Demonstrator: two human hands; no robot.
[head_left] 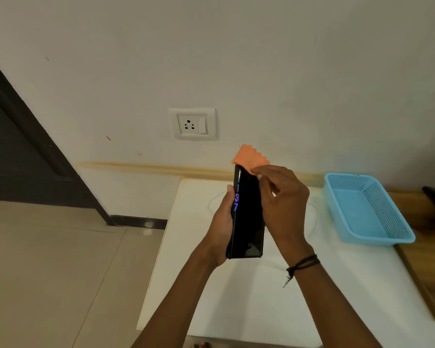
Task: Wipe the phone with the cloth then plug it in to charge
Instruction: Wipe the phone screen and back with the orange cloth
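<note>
Head view: one phone [248, 217], one cloth [250, 157], one basket [377, 239]

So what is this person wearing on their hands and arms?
No gloves, no sleeves in view. The right hand has a black cord bracelet at its wrist, several strands with loose ends dangling. The left hand and wrist wear nothing.
</note>
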